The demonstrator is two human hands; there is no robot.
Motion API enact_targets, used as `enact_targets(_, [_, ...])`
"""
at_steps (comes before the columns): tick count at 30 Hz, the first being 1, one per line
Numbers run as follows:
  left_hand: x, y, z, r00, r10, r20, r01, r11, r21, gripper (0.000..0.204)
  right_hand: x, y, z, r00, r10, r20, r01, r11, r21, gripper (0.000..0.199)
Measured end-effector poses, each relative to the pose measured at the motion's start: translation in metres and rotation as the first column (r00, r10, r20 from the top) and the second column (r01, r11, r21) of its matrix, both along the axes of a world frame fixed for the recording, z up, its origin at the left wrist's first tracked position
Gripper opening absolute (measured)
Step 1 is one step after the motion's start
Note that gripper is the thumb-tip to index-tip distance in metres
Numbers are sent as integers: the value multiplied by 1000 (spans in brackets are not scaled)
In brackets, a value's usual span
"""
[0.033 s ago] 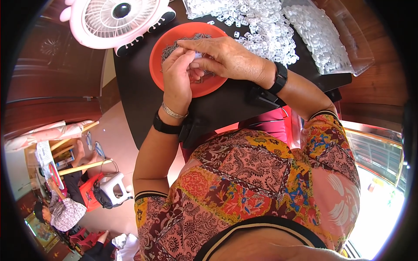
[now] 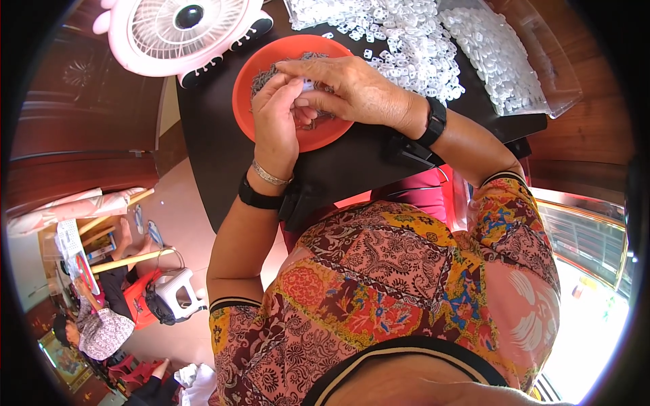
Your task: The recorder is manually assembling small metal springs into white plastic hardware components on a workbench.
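Observation:
Over a round red-orange plastic bowl [image 2: 244, 111], my two hands come together. Grey screws or nails [image 2: 261, 79] lie heaped in the bowl, partly covered by my fingers. My left hand [image 2: 277, 115] is closed, its fingertips bent around a small white plastic piece [image 2: 308, 85]. From the right, my right hand [image 2: 355, 88] arches over it, its thumb and fingers closed in against the left fingertips. Whatever the right fingers grip is hidden behind them.
Many small white plastic pieces with holes [image 2: 426, 64] are spread over the dark table [image 2: 210, 155]. A clear bin [image 2: 497, 61] at the far right holds more. A pink fan [image 2: 186, 30] stands far left. Another person [image 2: 105, 331] sits across the room at left.

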State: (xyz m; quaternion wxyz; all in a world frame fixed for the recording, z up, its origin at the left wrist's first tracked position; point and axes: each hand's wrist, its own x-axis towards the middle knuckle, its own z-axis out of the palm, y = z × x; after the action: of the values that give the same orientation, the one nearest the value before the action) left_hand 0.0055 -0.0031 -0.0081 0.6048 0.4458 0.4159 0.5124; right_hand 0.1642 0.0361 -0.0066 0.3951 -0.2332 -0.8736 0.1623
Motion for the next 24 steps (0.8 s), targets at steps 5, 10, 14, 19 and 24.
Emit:
enact_targets(5, [4, -1, 1, 993, 100, 64, -101, 995, 14, 17, 3, -3, 12, 992, -115, 59, 112, 993, 45, 37])
enact_targets(10, [6, -1, 2, 993, 115, -3, -115, 993, -13, 19, 4, -4, 12, 986, -130, 99, 122, 989, 88, 31])
enact_targets(14, [5, -1, 2, 996, 83, -25, -83, 996, -15, 21, 4, -7, 15, 986, -114, 119, 108, 993, 56, 24])
enact_targets(19, [6, -3, 4, 996, 67, -65, -69, 997, -24, 22, 5, -6, 13, 988, -93, 120, 94, 996, 1, 17])
enact_targets(24, [4, -2, 2, 997, 48, -65, -48, 999, -2, 20, 5, -5, 11, 984, -107, 141, 103, 994, 39, 16])
